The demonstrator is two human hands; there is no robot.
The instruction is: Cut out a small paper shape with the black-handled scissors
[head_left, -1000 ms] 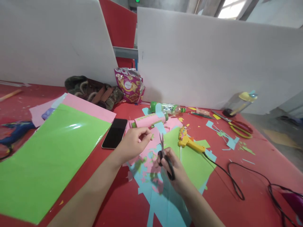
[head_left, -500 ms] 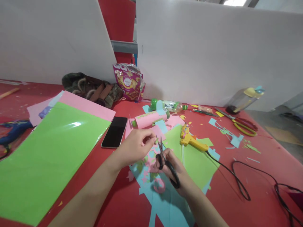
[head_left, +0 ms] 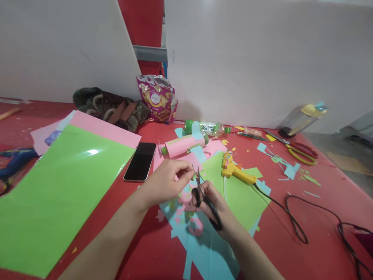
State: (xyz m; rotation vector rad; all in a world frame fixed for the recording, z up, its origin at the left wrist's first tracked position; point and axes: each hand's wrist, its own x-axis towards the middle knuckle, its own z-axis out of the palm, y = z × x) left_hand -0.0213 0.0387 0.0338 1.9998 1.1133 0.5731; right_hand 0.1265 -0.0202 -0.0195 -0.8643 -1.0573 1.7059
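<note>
My right hand point(head_left: 215, 204) grips small black-handled scissors point(head_left: 204, 196), blades pointing up and slightly parted. My left hand point(head_left: 167, 181) pinches a tiny green paper scrap point(head_left: 192, 175) right at the blade tips. Both hands hover over a litter of blue, pink and green paper offcuts point(head_left: 201, 237) on the red table point(head_left: 291, 249). Just beyond the hands lie a pink paper-wrapped bottle point(head_left: 185, 144) and a yellow glue gun point(head_left: 236, 173).
Large green sheet point(head_left: 55, 190) over a pink sheet point(head_left: 105, 130) at left, with a black phone point(head_left: 140, 161) beside them. Red-yellow scissors point(head_left: 300, 151), a tipped drinking bottle point(head_left: 303, 120), a snack bag point(head_left: 157, 97), a camouflage bag point(head_left: 110, 109), black cable point(head_left: 297, 229), white boards behind.
My left hand has brought the green scrap closer to the scissor blades. The view has tilted down slightly. Both hands stay in nearly the same place.
</note>
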